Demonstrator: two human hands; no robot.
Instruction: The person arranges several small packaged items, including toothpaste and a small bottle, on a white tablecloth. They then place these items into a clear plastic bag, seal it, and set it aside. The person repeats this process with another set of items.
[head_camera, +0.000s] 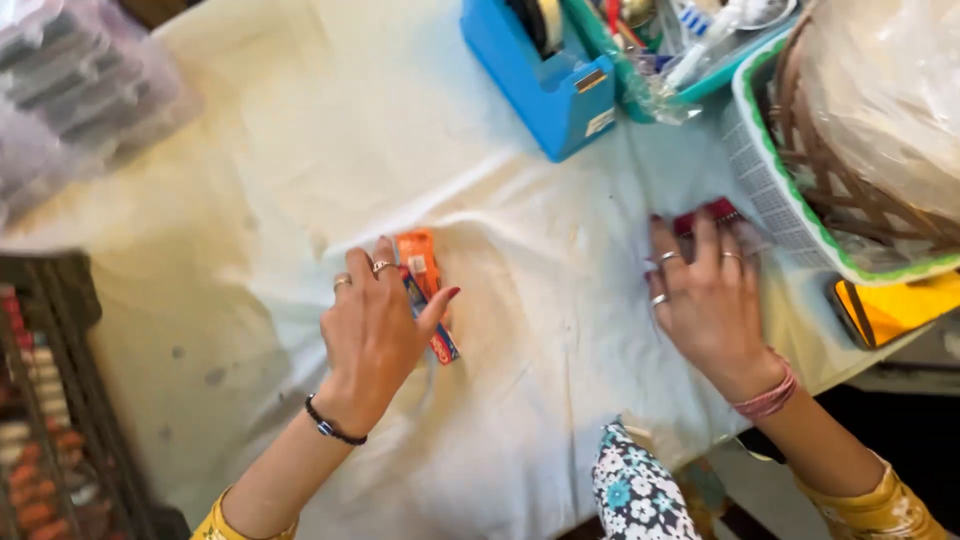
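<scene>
Hands at work on a table draped in a wrinkled cream-white cloth (300, 150), seen from above. Left hand (372, 335), at centre frame, lies over a small orange and blue rectangular packet (424, 280); fingers (383, 262) and thumb curl loosely around its long sides, holding it against the cloth. Right hand (708, 298), at right of centre, lies palm down with fingers spread flat over a small dark red object (706, 215), which shows only beyond the fingertips; whether it is gripped or merely covered cannot be told. Just beside this hand stands a white plastic mesh tray with green rim (770, 190), holding a brown wicker basket (830, 190) wrapped in clear film. A blue tape dispenser (545, 85) stands at upper centre; a yellow object (895, 305) lies at the right edge.
</scene>
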